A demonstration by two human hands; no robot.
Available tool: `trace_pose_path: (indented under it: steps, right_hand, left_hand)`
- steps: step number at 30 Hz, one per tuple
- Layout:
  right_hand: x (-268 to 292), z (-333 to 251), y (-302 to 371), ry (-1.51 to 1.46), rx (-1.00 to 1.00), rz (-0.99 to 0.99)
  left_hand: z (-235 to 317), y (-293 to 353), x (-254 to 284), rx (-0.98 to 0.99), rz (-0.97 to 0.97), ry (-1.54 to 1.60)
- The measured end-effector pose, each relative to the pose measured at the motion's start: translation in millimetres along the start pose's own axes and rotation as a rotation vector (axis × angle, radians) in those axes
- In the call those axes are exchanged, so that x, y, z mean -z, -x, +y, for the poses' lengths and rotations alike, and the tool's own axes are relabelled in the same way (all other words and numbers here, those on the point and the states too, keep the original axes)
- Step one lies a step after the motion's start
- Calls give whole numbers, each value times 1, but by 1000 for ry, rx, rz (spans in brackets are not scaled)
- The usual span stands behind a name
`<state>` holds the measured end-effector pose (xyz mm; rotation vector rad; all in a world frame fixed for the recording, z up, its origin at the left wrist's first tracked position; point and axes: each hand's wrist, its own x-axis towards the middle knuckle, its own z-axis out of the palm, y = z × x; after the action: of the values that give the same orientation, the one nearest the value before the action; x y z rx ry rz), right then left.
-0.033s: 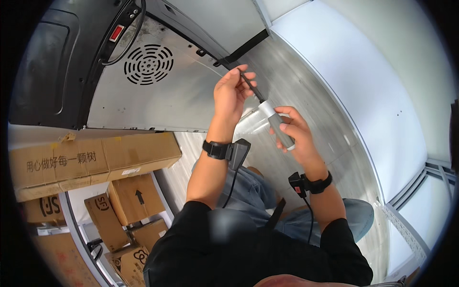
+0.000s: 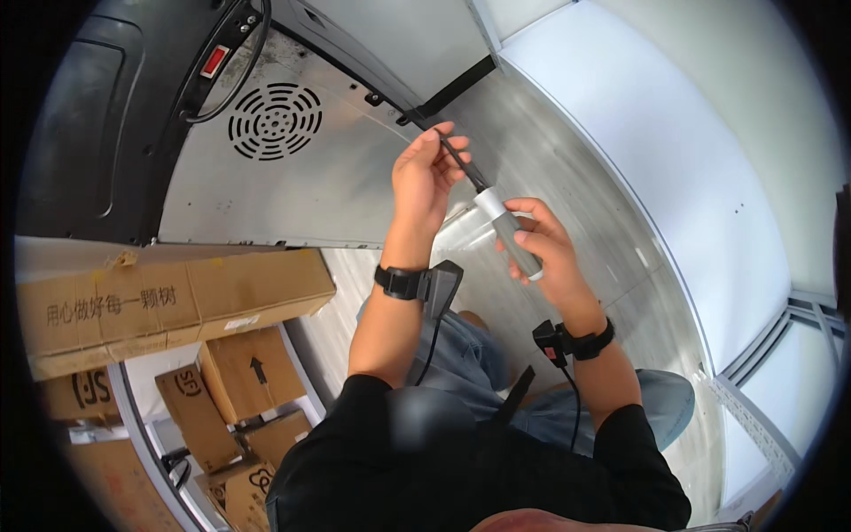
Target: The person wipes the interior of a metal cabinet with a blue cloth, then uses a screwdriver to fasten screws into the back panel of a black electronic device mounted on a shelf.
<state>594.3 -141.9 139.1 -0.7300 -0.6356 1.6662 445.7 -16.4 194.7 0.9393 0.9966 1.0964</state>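
Observation:
A screwdriver (image 2: 489, 204) with a grey handle, a silver-white collar and a dark shaft is held slantwise in front of me. My right hand (image 2: 551, 248) is closed round its grey handle, thumb on top. The fingers of my left hand (image 2: 421, 182) pinch the dark shaft near its far end, so the very tip is hidden. Beyond my left hand stands a bare metal panel (image 2: 328, 191) with round vent slots, part of a black-framed machine.
A black housing (image 2: 97, 115) with a red switch (image 2: 214, 61) and a cable fills the upper left. Long cardboard boxes (image 2: 257, 275) and smaller cartons (image 2: 253, 377) are stacked at lower left. A white curved panel (image 2: 674, 142) borders the grey floor (image 2: 550, 133) on the right.
Both hands and the screwdriver have shifted very slightly to the left. The grip is unchanged.

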Motion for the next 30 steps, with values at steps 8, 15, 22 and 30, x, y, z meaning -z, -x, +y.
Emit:
trace_pose_path:
  steps: [8,15,22,30]
  right_hand:
    - [-51,21,-28,10,11,50]
    - [-69,26,-32,-21,79,89]
    - [-69,22,-35,17,50,75]
    - [-65,30,-41,-27,55,71]
  left_hand:
    - [19,-16,46,-21,-72,31]
    - [27,-22,50,-111,-87,-13]
    - [31,-18,57,-106,-82,-33]
    - [23,-22,57,-148,-54,-15]
